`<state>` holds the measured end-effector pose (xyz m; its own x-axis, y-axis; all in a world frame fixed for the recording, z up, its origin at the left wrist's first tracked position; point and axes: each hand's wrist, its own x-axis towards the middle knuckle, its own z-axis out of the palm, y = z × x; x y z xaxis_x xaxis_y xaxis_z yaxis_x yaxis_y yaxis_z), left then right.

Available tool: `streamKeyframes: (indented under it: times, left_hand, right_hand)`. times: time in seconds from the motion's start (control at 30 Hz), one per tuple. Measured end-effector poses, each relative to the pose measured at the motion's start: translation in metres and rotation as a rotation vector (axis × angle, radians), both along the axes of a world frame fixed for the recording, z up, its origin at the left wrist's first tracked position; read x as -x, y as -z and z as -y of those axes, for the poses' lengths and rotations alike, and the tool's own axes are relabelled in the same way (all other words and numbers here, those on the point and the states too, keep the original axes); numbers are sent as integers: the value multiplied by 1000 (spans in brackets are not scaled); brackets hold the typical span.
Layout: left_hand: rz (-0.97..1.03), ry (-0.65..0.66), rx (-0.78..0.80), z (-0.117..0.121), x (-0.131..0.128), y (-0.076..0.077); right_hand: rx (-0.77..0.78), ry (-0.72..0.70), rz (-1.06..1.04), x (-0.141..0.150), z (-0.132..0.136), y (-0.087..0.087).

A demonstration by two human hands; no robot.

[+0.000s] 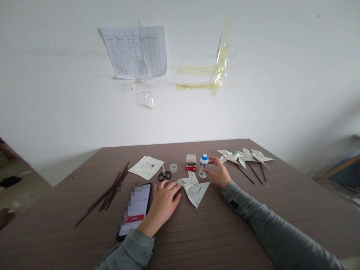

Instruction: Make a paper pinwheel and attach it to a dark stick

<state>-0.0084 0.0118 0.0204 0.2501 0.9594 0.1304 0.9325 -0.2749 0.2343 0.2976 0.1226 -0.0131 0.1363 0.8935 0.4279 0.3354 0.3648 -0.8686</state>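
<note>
Left hand (164, 202): spread flat, beside phone (137, 208), fingertips on folded paper (194, 189)
Right hand (218, 172): pinching bottle (204, 165)
Nearby: scissors (164, 174), pinwheels (244, 157)

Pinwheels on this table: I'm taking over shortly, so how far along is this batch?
Done: assembled paper pinwheels on dark sticks lie at the far right. In hand: the left hand's fingers rest on a folded paper piece, and the right hand is at a white bottle with a blue cap. Left: loose dark sticks and paper sheets still lie unassembled.
</note>
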Motion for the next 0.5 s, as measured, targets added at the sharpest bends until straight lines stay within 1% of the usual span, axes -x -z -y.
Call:
streamKeyframes:
  times: [0.13,0.3,0.5]
  left_hand:
    - [1,11,-4,-1,0,0]
    - [-2,8,-6,-1,2,3]
    - [8,31,-53,-6,7,17]
  right_hand:
    - [19,14,70,-2,0,-1]
    - [-2,6,92,-3,2,-4]
    - [-30,25,81,1,6,-10]
